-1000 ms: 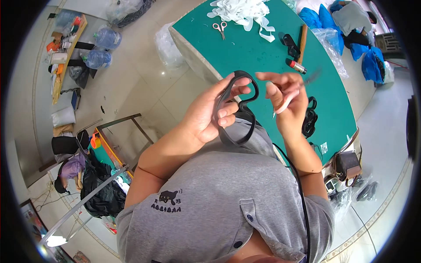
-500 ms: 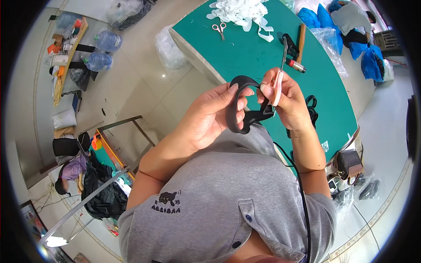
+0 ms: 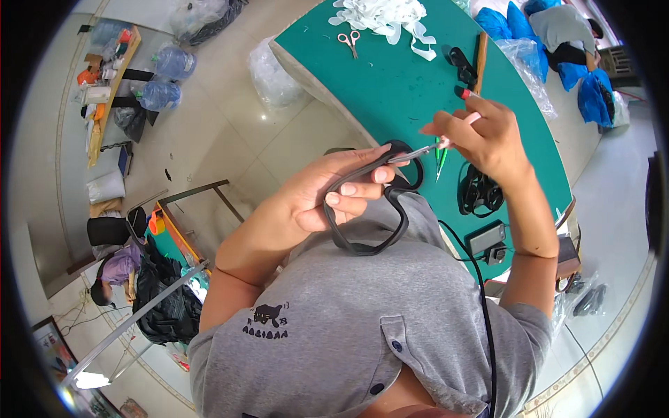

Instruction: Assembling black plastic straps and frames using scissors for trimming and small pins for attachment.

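Black, soft fabric band point(image 3: 365, 249), looped on itself, hangs from my left hand point(image 3: 324, 188) in front of my chest. The left fingers are closed around its upper part, thumb on top. My right hand point(image 3: 491, 139) grips small scissors point(image 3: 421, 152) with pale pink handles. Their metal blades point left and meet the band's upper edge beside my left fingertips; whether they cut into it I cannot tell. A slim green tool point(image 3: 442, 161) lies on the green table point(image 3: 390, 90) below my right hand.
Farther along the table are a white strip pile point(image 3: 383, 17), pink-handled scissors point(image 3: 350, 43), a wooden bar point(image 3: 481, 59) and a black item point(image 3: 460, 66). Nearer lie a black cable bundle point(image 3: 481, 191) and a grey box point(image 3: 486, 239). Two other people are at the far right and lower left.
My right hand has moved right and turned the scissors so their blades point at the band. My left hand has shifted left and lower, and the band now hangs in a bigger loop.
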The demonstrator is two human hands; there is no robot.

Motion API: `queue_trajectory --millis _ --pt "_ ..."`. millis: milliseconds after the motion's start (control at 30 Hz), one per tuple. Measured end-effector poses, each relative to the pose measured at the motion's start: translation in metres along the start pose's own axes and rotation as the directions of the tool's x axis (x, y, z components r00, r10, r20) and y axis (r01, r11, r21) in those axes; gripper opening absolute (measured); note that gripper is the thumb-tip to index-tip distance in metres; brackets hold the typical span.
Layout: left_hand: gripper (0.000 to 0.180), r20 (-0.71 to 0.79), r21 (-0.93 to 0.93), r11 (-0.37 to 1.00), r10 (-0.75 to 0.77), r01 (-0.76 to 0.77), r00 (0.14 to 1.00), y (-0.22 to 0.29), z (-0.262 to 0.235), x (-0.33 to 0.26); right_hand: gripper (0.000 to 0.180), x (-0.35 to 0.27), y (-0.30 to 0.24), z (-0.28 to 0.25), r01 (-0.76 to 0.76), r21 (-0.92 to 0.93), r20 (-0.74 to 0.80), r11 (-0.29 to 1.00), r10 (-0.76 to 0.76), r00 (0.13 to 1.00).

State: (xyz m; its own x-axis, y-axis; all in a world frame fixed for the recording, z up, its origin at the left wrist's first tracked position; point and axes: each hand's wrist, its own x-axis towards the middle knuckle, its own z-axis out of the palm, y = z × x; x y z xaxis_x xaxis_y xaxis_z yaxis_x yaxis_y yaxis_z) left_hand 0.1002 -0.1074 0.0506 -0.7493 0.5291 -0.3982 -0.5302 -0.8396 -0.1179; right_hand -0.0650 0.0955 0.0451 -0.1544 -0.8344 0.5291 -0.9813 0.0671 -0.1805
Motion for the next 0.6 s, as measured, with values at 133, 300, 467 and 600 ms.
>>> queue_trajectory --millis 133,300,467,600 --pt "0.032 0.021 -0.085 0.99 -0.11 0.112 0.994 -0.001 -0.003 0.004 0.024 0.011 0.013 -0.004 0.212 -0.057 -0.003 0.976 -0.212 0.977" --pt "0.031 0.087 -0.154 0.975 -0.152 0.164 0.985 -0.003 -0.008 0.007 0.026 0.015 0.021 -0.005 0.292 -0.027 0.05 0.956 -0.291 0.955" --pt "0.024 -0.031 -0.127 0.969 -0.219 0.213 0.975 0.0 0.005 0.009 0.025 0.012 0.022 -0.002 0.273 -0.041 0.025 0.961 -0.272 0.962" --pt "0.025 -0.052 -0.167 0.962 -0.226 0.215 0.973 0.0 0.008 0.01 0.027 0.011 0.021 -0.003 0.272 -0.042 0.028 0.962 -0.271 0.962"
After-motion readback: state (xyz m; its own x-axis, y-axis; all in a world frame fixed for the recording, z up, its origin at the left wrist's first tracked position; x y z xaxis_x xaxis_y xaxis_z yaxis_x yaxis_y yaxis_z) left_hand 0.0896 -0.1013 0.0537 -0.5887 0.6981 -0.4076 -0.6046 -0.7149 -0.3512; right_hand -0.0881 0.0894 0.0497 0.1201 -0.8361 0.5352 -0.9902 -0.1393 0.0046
